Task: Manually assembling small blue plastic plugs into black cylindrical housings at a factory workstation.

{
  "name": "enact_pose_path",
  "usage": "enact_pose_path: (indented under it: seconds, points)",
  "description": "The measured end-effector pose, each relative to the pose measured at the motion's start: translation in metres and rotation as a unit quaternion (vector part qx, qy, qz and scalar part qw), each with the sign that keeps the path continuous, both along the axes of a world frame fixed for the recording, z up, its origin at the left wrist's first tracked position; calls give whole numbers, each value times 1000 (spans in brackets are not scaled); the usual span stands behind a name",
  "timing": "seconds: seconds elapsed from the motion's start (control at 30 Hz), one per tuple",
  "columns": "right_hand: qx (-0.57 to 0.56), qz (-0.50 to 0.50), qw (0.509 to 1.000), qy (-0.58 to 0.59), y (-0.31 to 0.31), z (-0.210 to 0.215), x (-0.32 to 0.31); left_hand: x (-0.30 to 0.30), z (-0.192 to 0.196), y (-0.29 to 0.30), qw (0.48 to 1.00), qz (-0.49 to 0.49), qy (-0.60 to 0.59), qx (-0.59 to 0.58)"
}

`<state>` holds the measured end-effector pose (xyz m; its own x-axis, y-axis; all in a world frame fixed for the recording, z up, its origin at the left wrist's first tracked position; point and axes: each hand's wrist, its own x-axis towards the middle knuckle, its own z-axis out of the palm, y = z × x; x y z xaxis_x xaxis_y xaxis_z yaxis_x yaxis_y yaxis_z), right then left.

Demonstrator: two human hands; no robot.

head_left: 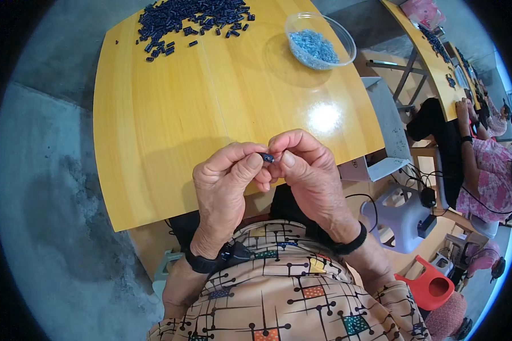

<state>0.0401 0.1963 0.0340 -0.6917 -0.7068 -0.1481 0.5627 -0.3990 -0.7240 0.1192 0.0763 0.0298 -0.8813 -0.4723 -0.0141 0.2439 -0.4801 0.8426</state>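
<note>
While both hands meet, small dark cylinder [267, 157] pinched between left fingers [250, 162], right fingers [287, 159]

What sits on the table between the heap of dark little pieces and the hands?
Nothing: in the head view, the yellow wooden table is bare from the dark pieces down to the hands, left and right.

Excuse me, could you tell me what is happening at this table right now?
A person seated at a yellow wooden table holds one small dark blue cylinder pinched between the fingertips of the left hand and right hand, close to the table's near edge. A pile of the same dark blue pieces lies at the far side, beside a clear bowl of light blue bits. Another person sits at the next table.
</note>
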Motion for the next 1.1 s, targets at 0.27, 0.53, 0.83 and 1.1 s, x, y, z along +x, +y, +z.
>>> enact_pose_path:
  seconds: [0.27, 0.53, 0.83, 1.1]
  points:
    - [-64, 21, 998, 8, 1, 1, 1, 3, 5, 4, 1000, -29, 1, -11]
    - [-78, 33, 996, 8, 2, 6, 2, 5, 7, 7, 997, -23, 27, -66]
    - [-25, 47, 999, -10, 6, -4, 4, 7, 4, 5, 999, 0, 4, 42]
    - [14, 31, 998, 57, 6, 2, 4, 9, 1, 3, 1000, -4, 11, 27]
